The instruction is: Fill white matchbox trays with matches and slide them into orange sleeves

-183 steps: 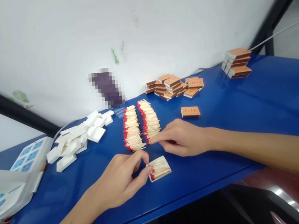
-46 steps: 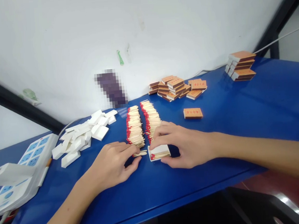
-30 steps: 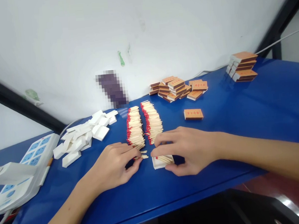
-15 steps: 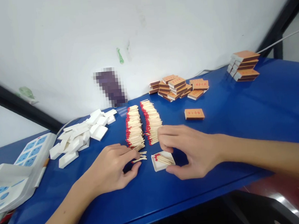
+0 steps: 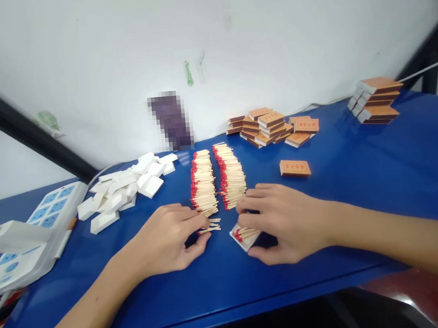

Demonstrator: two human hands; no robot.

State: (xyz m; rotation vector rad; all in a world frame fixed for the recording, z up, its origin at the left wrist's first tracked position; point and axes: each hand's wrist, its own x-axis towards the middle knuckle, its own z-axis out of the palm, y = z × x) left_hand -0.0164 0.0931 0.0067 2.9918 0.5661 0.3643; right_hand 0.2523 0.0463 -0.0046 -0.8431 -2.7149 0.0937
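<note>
My left hand [image 5: 177, 238] pinches a few loose red-headed matches [image 5: 215, 228] between thumb and fingertips, low over the table; the fingertips partly hide their heads. My right hand [image 5: 284, 224] is closed around a small white matchbox tray [image 5: 248, 242], thumb on the near side and fingers over the far side. Several matches [image 5: 243, 233] lie in that tray, heads to the left. Just beyond my hands, two long rows of matches, a left row [image 5: 204, 180] and a right row [image 5: 231, 175], run away from me with their red heads to the left.
White empty trays [image 5: 124, 186] lie heaped at left, beside a white power strip [image 5: 52, 217]. Orange matchbox sleeves [image 5: 265, 125] are piled by the wall, with one single matchbox sleeve [image 5: 294, 167] nearer. A stack of matchboxes [image 5: 378, 98] stands far right on the blue table [image 5: 356, 173].
My right hand has closed over the matchbox tray, which is now turned at an angle. My left hand stays at the loose matches. The whole view has shifted slightly.
</note>
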